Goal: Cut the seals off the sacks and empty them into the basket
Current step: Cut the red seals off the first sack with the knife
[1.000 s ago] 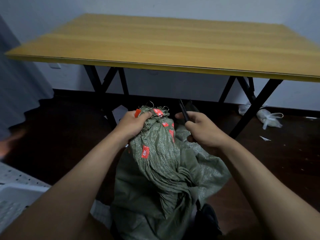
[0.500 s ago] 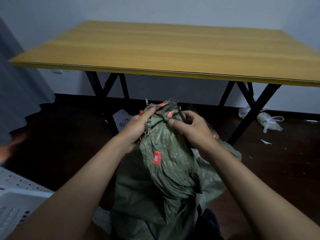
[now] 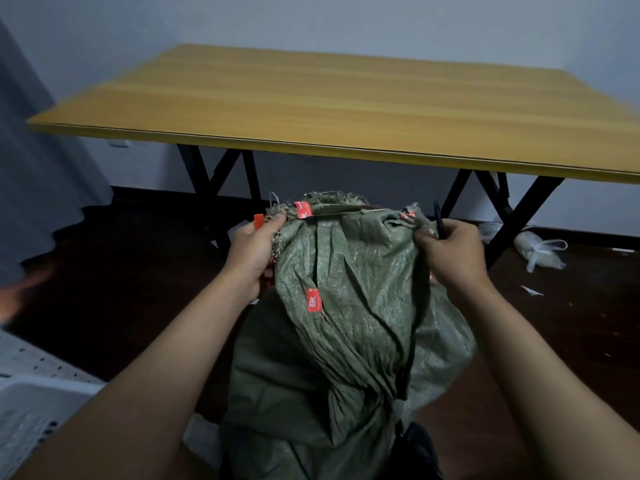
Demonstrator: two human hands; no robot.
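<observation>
Dark floor [image 3: 104,271] under wooden table [image 3: 346,109]

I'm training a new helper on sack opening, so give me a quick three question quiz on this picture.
1. True or false: both hands grip the mouth of the green sack.
2. Where is the white basket? A) on the table B) lower left on the floor C) behind the sack
3. Besides the sack, what does the right hand hold?

Key
1. True: the left hand and right hand pull the mouth apart.
2. B.
3. A thin dark tool, probably the cutter; it is too small to identify.
</observation>
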